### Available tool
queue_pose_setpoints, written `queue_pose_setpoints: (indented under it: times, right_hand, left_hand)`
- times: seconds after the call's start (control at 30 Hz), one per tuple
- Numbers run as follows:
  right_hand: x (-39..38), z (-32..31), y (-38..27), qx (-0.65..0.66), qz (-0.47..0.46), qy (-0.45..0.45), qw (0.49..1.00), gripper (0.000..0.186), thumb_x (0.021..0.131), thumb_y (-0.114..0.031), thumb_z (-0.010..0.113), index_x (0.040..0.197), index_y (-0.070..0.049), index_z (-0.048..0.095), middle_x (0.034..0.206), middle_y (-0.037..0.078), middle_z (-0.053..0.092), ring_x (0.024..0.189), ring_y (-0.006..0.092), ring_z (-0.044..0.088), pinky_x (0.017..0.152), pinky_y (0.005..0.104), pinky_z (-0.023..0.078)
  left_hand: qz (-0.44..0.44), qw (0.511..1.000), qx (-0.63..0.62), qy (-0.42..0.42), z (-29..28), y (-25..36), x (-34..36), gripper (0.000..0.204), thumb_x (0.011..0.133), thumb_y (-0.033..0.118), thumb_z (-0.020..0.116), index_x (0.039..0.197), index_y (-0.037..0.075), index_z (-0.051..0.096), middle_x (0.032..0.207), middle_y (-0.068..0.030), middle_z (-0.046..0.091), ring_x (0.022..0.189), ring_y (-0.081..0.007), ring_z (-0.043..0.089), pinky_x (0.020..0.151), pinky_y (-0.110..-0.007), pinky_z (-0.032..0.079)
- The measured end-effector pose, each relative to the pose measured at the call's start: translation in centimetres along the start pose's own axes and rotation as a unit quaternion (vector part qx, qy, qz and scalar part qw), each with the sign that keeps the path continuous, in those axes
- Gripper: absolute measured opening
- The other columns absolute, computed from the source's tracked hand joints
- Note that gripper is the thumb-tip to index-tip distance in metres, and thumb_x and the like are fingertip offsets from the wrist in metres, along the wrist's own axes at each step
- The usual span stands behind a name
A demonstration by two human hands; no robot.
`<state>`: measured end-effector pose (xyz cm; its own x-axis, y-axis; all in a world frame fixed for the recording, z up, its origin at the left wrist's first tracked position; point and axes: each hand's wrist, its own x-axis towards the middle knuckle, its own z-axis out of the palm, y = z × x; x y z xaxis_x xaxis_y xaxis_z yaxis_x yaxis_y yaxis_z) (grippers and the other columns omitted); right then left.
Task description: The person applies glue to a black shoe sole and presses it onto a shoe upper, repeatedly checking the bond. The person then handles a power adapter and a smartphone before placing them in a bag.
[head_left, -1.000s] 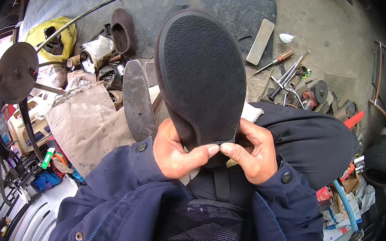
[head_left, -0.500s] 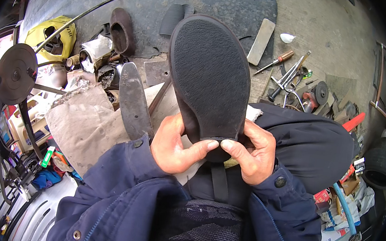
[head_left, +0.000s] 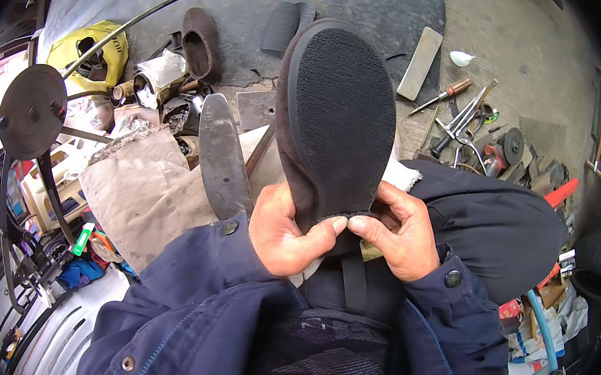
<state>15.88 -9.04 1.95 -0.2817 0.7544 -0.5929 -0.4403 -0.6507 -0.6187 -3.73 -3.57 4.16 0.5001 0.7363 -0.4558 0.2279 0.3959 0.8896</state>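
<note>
A dark brown shoe [head_left: 343, 111] is held sole-up over my lap, its textured black sole facing me and the toe end pointing away. My left hand [head_left: 293, 232] grips its left side near the narrow end. From the other side my right hand [head_left: 400, 231] holds it, fingers behind the shoe. Both thumb tips meet at the near edge of the sole, pressing on it. What lies under the fingers is hidden. A matching brown shoe [head_left: 201, 45] rests on the floor mat, farther left.
Left of my hands lies a grey metal blade-shaped plate [head_left: 225, 154] on a beige cloth [head_left: 147, 186]. A black wheel [head_left: 31, 112] on a frame stands at far left. Pincers [head_left: 463, 124], a screwdriver [head_left: 442, 96] and a grey whetstone-like block [head_left: 420, 63] lie at right.
The shoe has tilted slightly, so more of its left upper side shows. The whole view has shifted a little; both hands keep their hold with thumbs at the sole edge.
</note>
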Motion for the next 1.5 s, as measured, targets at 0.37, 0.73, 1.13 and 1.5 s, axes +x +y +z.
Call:
queue_pose_setpoints:
  times: [0.37,0.73,1.13,1.5]
  right_hand:
    - [-0.7,0.1,-0.1,-0.090,-0.080,0.086,0.989,0.024,0.085,-0.001,0.067,0.109,0.005,0.064,0.103,0.006,0.064,0.093,0.0119,0.062,0.083,0.0256,0.049]
    - [-0.4,0.2,0.2,-0.130,-0.105,0.097,0.981,0.024,0.085,-0.001,0.067,0.108,0.005,0.063,0.101,0.006,0.064,0.091,0.0110,0.061,0.081,0.0250,0.049]
    - [-0.2,-0.1,-0.6,-0.152,-0.048,0.032,0.987,0.037,0.087,-0.009,0.072,0.120,0.005,0.062,0.111,0.008,0.067,0.101,0.0132,0.062,0.091,0.0283,0.049]
    - [-0.6,0.0,-0.2,-0.220,-0.082,0.015,0.972,0.039,0.088,-0.013,0.071,0.120,0.005,0.061,0.112,0.011,0.068,0.105,0.0158,0.061,0.095,0.0314,0.047]
  left_hand:
    - [0.018,0.998,0.004,-0.057,-0.2,-1.3,1.0,0.033,0.085,0.012,0.072,0.114,-0.001,0.064,0.104,-0.0145,0.071,0.100,-0.0258,0.068,0.089,-0.036,0.050]
    - [-0.002,0.997,-0.060,-0.039,-0.1,-2.1,0.9,0.028,0.087,0.012,0.073,0.110,-0.002,0.065,0.090,-0.0139,0.071,0.083,-0.0186,0.067,0.078,-0.034,0.052]
    - [-0.064,0.980,-0.181,-0.049,-0.3,-2.5,0.1,0.023,0.087,0.005,0.070,0.108,-0.003,0.067,0.099,-0.0057,0.071,0.093,-0.0123,0.064,0.083,-0.030,0.051]
    - [-0.012,0.994,-0.060,-0.093,-1.1,-2.0,-0.2,0.029,0.091,0.010,0.067,0.117,-0.003,0.063,0.106,-0.0104,0.070,0.099,-0.0162,0.064,0.089,-0.033,0.051]
